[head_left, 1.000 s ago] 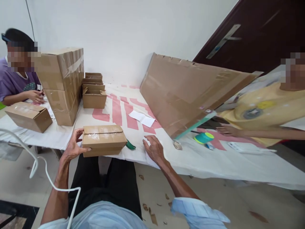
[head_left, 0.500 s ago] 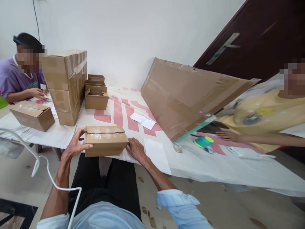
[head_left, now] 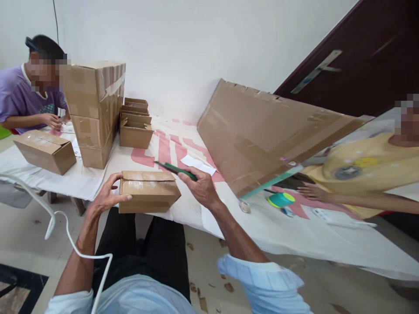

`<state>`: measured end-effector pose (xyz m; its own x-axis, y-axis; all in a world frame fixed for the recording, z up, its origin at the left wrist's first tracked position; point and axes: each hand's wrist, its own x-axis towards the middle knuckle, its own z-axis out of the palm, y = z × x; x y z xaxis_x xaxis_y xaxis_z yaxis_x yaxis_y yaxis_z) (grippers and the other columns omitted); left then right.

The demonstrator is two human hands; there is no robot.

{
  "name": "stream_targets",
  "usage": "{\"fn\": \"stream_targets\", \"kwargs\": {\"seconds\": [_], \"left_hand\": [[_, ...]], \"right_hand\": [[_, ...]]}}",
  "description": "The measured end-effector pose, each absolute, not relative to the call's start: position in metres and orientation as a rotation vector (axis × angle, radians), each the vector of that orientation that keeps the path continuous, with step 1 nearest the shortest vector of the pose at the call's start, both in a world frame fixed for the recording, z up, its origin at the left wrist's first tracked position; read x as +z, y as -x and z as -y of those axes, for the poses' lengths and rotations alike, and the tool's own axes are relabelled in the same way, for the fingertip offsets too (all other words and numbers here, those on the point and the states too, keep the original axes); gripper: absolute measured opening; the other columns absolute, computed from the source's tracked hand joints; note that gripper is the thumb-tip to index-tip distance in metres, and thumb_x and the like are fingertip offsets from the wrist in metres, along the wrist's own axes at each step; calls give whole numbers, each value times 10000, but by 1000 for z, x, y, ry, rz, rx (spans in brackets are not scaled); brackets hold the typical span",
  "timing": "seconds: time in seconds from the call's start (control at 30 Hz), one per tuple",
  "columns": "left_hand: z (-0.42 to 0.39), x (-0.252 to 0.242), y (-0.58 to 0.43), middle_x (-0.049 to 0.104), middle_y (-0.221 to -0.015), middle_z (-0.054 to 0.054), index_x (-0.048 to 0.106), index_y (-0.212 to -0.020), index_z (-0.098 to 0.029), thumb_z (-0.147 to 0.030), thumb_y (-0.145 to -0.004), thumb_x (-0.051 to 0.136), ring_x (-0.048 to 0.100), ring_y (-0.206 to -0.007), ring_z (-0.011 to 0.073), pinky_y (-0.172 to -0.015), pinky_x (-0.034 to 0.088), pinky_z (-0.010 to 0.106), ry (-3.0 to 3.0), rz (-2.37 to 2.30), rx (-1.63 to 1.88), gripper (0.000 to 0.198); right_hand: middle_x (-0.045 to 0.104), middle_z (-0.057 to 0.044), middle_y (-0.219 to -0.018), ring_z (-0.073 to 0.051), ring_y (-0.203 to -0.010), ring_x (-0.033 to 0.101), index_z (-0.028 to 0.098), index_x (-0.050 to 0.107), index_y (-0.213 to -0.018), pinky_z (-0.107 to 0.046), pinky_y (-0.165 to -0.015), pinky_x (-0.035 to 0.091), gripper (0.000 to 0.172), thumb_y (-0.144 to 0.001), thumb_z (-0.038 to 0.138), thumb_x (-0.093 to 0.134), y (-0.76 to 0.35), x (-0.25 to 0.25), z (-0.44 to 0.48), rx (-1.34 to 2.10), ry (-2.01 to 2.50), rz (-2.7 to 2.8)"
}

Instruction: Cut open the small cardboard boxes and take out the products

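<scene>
A small taped cardboard box (head_left: 149, 194) sits at the near edge of the table in front of me. My left hand (head_left: 109, 194) grips its left end, thumb along the near face and fingers behind the top corner. My right hand (head_left: 203, 188) is raised just past the box's right end, fingers wrapped round a slim utility knife (head_left: 176, 168) with a dark green handle. The knife's thin tip points left, over the table behind the box, and does not touch the cardboard. How far the blade is out I cannot tell.
Stacked boxes (head_left: 93, 115) and another closed box (head_left: 46, 150) stand left; open boxes (head_left: 135, 131) sit behind. White paper (head_left: 198, 164) lies by a large leaning cardboard sheet (head_left: 268, 135). Right are a teal tape roll (head_left: 280, 199) and a power strip (head_left: 340, 218). One person sits at each side.
My right hand has risen from the table beside the box, and the utility knife now shows in it, pointing left. My left hand keeps its hold on the box.
</scene>
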<state>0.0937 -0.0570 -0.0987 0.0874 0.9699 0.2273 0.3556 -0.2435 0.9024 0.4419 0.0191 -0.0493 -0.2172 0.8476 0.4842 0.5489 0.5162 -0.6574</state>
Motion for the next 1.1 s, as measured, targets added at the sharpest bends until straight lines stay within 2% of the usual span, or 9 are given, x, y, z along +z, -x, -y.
{"fn": "stream_targets", "kwargs": {"seconds": [0.2,0.43,0.6,0.8,1.1], "left_hand": [[59,-99,-97,573,-1538,119,587,-1420,-302,-567,-738,886,535,-1454,383,-1110,506,544,-1669,-1324,1176,790],[59,-100,-98,575,-1527,103,596,-1417,-306,-547,-742,883,553,-1431,376,-1103,516,532,-1686,-1324,1185,772],[59,-101,-98,580,-1511,95,592,-1417,-314,-551,-748,881,561,-1421,373,-1096,526,529,-1705,-1326,1173,767],[60,-97,-99,584,-1510,92,594,-1411,-318,-537,-757,871,567,-1413,376,-1096,527,532,-1729,-1323,1159,743],[60,-97,-98,571,-1528,90,587,-1402,-322,-542,-756,870,546,-1437,377,-1112,508,540,-1714,-1329,1145,739]], "right_hand": [[806,-52,-906,-198,-797,709,204,818,-932,-305,-740,530,246,-963,385,656,-391,2,-6,560,848,2298],[782,-50,-862,-176,-766,668,184,811,-936,-296,-712,458,221,-968,335,654,-375,24,-14,520,762,2495],[753,-51,-827,-166,-735,614,189,793,-906,-296,-681,388,260,-1000,371,633,-366,30,-18,373,783,2598],[726,-41,-802,-174,-752,596,204,786,-964,-299,-674,340,246,-1007,380,619,-361,34,-21,207,826,2658],[720,-66,-869,-174,-759,590,198,757,-923,-308,-606,229,264,-1035,380,602,-345,38,-10,-118,879,2777]]}}
